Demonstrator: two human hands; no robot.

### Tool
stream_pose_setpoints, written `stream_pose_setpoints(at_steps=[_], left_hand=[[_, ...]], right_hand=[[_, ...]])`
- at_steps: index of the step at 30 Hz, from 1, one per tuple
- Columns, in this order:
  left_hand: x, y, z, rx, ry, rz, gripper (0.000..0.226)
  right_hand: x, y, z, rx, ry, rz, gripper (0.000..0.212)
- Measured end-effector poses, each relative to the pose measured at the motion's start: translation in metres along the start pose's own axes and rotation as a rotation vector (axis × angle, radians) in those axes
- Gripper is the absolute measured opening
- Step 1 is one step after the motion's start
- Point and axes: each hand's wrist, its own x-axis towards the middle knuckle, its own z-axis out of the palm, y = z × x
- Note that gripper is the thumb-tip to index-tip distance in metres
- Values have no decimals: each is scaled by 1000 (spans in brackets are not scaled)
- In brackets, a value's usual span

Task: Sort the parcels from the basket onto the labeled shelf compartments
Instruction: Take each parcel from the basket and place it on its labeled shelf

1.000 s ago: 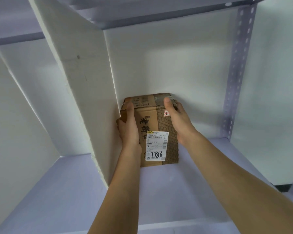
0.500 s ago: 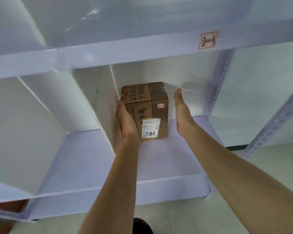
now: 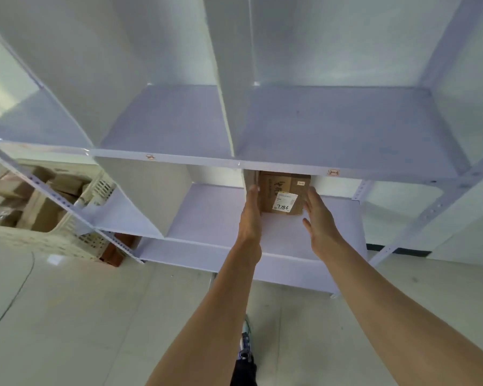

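Observation:
A brown cardboard parcel (image 3: 283, 195) with a white label marked 7186 stands in the lower right compartment of the white shelf (image 3: 290, 165), against the divider on its left. My left hand (image 3: 251, 215) is flat and straight beside the parcel's left face, at the divider. My right hand (image 3: 319, 221) is open with straight fingers, just off the parcel's right side; whether its fingertips touch the box I cannot tell. A small tag (image 3: 333, 172) is stuck on the shelf edge above that compartment.
A cream plastic basket (image 3: 76, 232) holding several brown parcels stands on the floor to the left, behind the shelf's perforated post (image 3: 53, 196). Another tag (image 3: 150, 156) marks the compartment to the left. The upper compartments hold nothing. Pale floor lies below.
My view has pulled back and up from the shelf. Both hands have come off the parcel, which stays in the compartment; the basket has come into view at left.

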Motion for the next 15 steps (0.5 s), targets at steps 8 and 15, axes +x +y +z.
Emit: stream_pose_setpoints(at_steps=[8,15], left_hand=[[-96,54,-80,-75,134,36,72],[-140,80,-176,-150,260,112,69]], right_hand=[[-86,-37,67,-13,-220,-20,47],[-140,-43,160,-126,-364,-52,55]])
